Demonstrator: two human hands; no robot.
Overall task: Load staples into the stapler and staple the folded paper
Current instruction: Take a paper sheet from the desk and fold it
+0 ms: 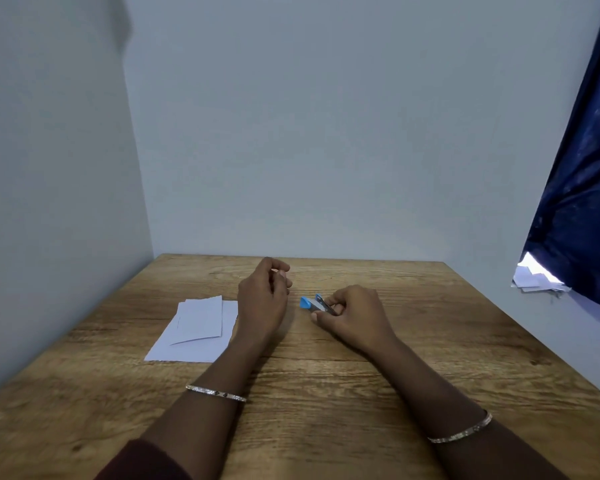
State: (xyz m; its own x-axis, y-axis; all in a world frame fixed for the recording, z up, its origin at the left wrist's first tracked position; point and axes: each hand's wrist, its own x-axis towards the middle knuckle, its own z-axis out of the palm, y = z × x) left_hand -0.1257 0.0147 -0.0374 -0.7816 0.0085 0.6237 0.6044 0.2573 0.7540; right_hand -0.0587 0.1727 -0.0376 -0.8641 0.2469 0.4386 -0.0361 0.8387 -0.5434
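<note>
A small blue stapler [313, 304] with a metal magazine sits in my right hand [352, 315], gripped near the middle of the wooden table [326, 393]. Its blue end points left, toward my left hand [262, 299]. That left hand hovers just left of the stapler with its fingers curled together at the tips; whether they pinch any staples is too small to tell. The folded white paper [196, 329] lies flat on the table, left of my left wrist. No loose staples show.
Grey walls close the table in at the left and the back. A dark blue curtain [582, 202] hangs at the right, with a pile of white paper scraps [537, 280] on a ledge below it.
</note>
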